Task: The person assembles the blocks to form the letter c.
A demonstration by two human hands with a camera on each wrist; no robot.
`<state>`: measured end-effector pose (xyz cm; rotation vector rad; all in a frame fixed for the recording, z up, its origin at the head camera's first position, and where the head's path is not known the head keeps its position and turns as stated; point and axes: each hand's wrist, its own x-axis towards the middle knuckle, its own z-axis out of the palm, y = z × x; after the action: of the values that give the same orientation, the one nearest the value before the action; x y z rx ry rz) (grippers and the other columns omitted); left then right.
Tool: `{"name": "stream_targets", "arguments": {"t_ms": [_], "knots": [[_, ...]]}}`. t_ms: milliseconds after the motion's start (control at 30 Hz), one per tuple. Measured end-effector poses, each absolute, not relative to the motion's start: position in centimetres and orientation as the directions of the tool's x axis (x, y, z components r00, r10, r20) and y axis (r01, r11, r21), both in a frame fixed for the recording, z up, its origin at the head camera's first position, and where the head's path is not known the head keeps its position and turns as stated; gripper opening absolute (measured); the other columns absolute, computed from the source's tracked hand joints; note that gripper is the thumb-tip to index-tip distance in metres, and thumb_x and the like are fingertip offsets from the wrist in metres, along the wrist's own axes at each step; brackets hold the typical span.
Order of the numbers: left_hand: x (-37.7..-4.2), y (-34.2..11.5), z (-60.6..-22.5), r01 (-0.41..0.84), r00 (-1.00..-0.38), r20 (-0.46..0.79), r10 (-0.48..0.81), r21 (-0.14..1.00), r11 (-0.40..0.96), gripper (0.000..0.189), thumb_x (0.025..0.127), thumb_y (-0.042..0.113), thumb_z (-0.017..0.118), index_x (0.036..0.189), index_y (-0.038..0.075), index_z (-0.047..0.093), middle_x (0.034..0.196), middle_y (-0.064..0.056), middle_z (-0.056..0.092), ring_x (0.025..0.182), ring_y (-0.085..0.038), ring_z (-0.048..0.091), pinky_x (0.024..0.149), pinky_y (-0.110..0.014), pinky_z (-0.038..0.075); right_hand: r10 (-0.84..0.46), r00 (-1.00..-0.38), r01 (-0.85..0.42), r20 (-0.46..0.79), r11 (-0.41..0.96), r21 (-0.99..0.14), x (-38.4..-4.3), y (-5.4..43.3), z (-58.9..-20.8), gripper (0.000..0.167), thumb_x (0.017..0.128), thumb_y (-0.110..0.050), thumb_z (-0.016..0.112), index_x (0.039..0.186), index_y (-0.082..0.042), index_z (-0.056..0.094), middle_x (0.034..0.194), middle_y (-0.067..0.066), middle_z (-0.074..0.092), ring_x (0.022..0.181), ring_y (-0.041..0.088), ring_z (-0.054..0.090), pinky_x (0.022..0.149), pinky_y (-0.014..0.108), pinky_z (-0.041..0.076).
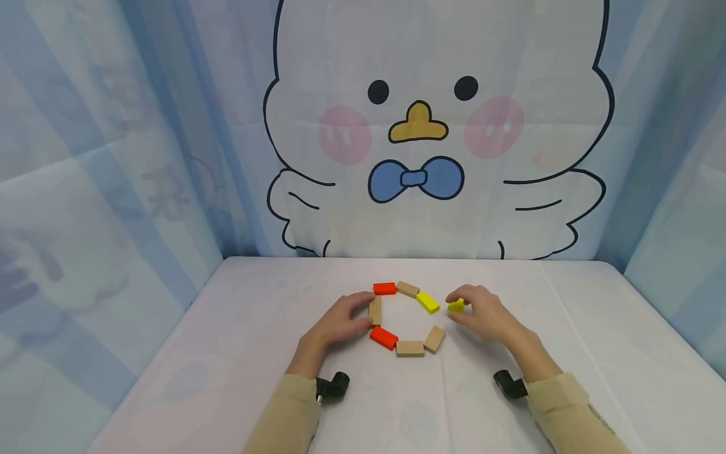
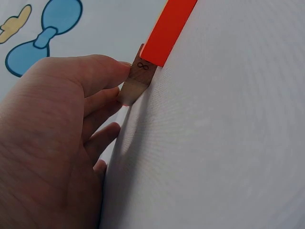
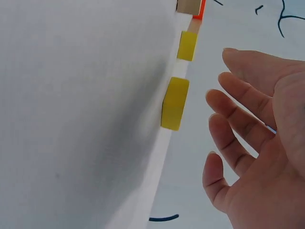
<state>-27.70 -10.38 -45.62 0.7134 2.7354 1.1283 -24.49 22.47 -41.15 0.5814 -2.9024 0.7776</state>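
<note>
A blue-and-white curtain (image 1: 187, 94) is hanging at 12 o'clock, its printed white bird (image 1: 420, 233) wearing a blue bow tie (image 1: 445, 178). A pale tabletop (image 1: 227, 328) is spreading below. Beige sleeves (image 1: 286, 413) are reaching in from 7 and 5 o'clock. The right hand (image 1: 488, 313) is curving in at 3 o'clock, its fingers relaxed and parted beside a loose yellow block (image 1: 456, 306), which is sitting just outside a ring of blocks (image 1: 410, 352). The left hand (image 1: 338, 320) is pinching a wooden block (image 1: 375, 312) at the ring's 9 o'clock. Black wrist devices (image 1: 333, 386) are sitting at both cuffs. Around the ring, a red block (image 1: 384, 289) is lying at 11, a second wooden block (image 1: 408, 289) at 12, another yellow block (image 1: 428, 302) at 2, a third wooden block (image 1: 435, 339) at 4, a fourth wooden block (image 1: 410, 348) at 6 and another red block (image 1: 384, 337) at 8
</note>
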Motion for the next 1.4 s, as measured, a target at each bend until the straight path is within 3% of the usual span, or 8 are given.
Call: {"name": "stream_targets", "arguments": {"t_ms": [1033, 1400], "knots": [[-27.6, -10.3, -45.6, 0.345, -0.900, 0.059, 0.432, 0.702, 0.623, 0.055, 0.095, 0.024, 0.064, 0.148, 0.014, 0.053, 0.152, -0.006, 0.048, 0.142, -0.028, 0.038, 0.117, -0.050, 0.029, -0.278, -0.956, -0.289, 0.089, 0.861, -0.419, -26.2, 23.8, -41.3, 0.022, 0.089, -0.011, 0.074, 0.111, -0.005, 0.072, 0.123, 0.019, 0.064, 0.108, 0.040, 0.058, 0.090, 0.063, 0.044], [-27.5, -10.3, -45.5, 0.346, -0.901, 0.055, 0.431, 0.691, 0.635, 0.055, 0.095, 0.025, 0.063, 0.148, 0.014, 0.052, 0.153, -0.006, 0.047, 0.143, -0.028, 0.038, 0.117, -0.050, 0.028, -0.304, -0.948, -0.314, 0.091, 0.859, -0.405, -26.3, 24.0, -41.6, 0.018, 0.089, -0.007, 0.073, 0.107, -0.005, 0.073, 0.112, 0.013, 0.069, 0.105, 0.039, 0.060, 0.086, 0.062, 0.043]]}}
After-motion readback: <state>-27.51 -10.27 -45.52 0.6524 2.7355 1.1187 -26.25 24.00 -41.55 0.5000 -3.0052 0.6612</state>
